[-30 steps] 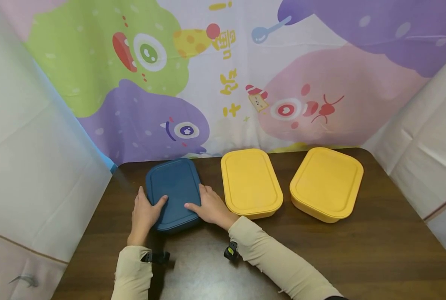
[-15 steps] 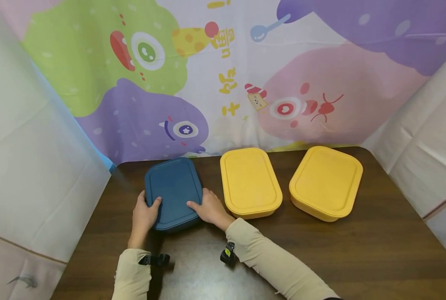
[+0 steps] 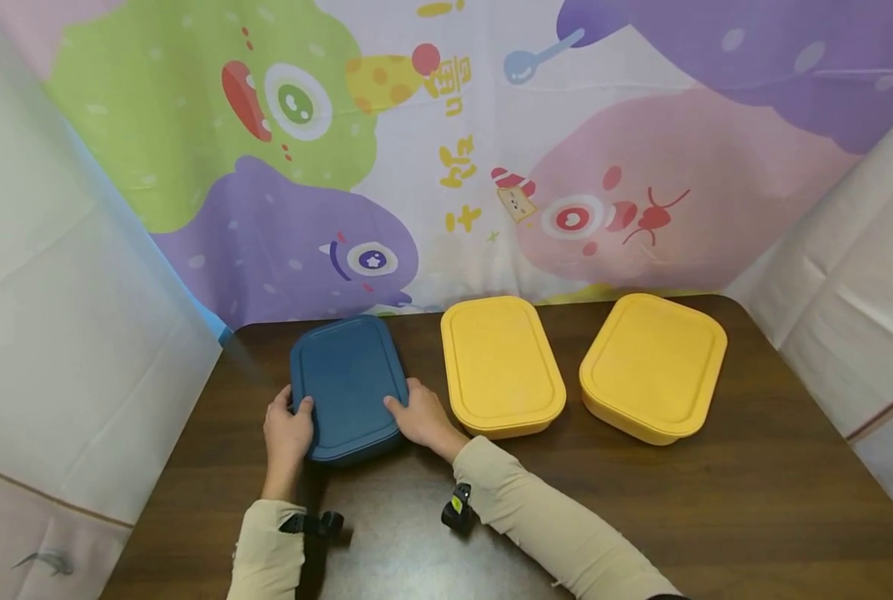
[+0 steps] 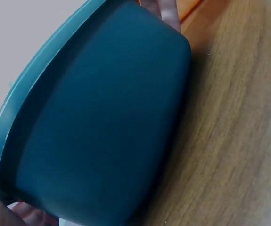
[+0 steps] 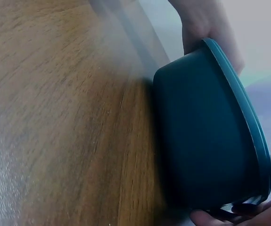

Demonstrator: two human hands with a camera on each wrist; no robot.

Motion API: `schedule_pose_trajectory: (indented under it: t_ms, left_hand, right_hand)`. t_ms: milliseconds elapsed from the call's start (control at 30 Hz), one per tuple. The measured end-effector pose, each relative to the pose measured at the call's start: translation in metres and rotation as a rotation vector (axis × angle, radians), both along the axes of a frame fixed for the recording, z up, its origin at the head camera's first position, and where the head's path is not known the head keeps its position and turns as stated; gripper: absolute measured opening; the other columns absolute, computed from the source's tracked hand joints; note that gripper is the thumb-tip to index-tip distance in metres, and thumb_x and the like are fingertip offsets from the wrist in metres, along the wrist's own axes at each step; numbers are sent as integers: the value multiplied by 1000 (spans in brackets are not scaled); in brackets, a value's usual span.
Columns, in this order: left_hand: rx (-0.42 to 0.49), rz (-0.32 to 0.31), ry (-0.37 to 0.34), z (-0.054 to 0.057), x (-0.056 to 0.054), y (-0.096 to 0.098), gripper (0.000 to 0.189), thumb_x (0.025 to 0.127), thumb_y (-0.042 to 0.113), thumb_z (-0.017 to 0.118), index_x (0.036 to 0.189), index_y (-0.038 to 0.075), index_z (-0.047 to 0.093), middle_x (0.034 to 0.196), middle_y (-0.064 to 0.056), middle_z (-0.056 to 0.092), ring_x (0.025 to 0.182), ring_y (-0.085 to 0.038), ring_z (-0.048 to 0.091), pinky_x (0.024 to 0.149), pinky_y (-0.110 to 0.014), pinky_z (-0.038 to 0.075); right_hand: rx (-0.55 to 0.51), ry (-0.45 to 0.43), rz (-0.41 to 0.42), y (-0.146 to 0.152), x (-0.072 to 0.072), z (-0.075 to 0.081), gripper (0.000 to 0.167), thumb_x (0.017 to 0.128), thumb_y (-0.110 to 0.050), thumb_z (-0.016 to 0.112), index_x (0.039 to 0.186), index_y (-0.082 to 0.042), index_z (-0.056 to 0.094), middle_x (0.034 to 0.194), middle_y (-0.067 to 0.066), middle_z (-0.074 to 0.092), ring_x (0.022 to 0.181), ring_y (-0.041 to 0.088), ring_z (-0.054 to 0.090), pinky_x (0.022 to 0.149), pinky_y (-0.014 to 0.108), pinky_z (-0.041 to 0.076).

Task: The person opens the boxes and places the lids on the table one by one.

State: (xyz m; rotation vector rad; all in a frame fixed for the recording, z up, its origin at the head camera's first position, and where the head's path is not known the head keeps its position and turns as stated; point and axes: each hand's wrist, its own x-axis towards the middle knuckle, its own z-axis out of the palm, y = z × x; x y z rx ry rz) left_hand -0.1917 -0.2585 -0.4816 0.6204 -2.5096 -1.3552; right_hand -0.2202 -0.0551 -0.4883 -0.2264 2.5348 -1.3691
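Observation:
A dark blue lidded food container point(image 3: 350, 358) lies on the left of the table in the head view. My left hand point(image 3: 287, 431) holds its left side near the front corner, thumb at the lid's edge. On the opposite side my right hand point(image 3: 425, 417) grips it, thumb over the rim and fingers down along the wall. The left wrist view is filled by the container's front wall point(image 4: 102, 113), the lid's rim above it. In the right wrist view the same container point(image 5: 206, 132) shows side-on, with fingertips point(image 5: 206, 217) of the right hand under the rim.
Two yellow lidded containers stand to the right, one in the middle point(image 3: 502, 362) and one farther right point(image 3: 654, 362). All rest on a dark wooden table point(image 3: 641, 517). A cartoon-print cloth point(image 3: 461, 267) hangs behind its back edge, and white cloth walls point(image 3: 78, 250) flank it.
Both hands have slid a little toward me along the sides, and the thumbs have drawn outward from the lid to its edges. The blue container lies nearly where it was.

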Motion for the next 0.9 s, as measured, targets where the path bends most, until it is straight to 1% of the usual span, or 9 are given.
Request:
schedule_pose_trajectory:
  t_ms: [100,233,467,700,900]
  left_hand:
    - [4,31,31,0,1,1,50,98,12,48,144,-8,39,135,-33,45,125,-47,42,107,-54,33]
    - [29,38,50,1,2,1,50,99,10,48,144,-7,38,134,-32,44,124,-47,42,106,-55,33]
    - [40,21,38,1,5,0,50,100,10,47,147,-6,36,136,-31,43,123,-44,44,105,-54,35]
    - [32,13,62,5,14,1,50,100,10,47,146,-6,37,135,-30,44,122,-43,45,104,-54,35]
    - [4,-12,78,8,19,5,49,100,10,47,145,-7,37,134,-30,44,121,-44,46,102,-54,36]
  right_hand:
    - [-10,13,-12,-2,0,0,56,100,-30,52,142,5,41,143,23,49,132,37,48,106,49,43]
    - [-16,28,-25,-3,2,0,53,100,-30,53,141,4,44,141,21,52,131,35,51,104,48,45]
    - [-19,48,-12,2,8,4,54,100,-30,52,141,4,45,142,22,50,132,36,49,105,49,44]
    - [-18,95,25,8,19,9,54,99,-28,54,139,7,46,140,25,51,131,37,50,105,49,44]
    - [-22,120,20,14,27,12,53,97,-28,56,137,6,49,136,24,55,127,36,53,102,49,46]
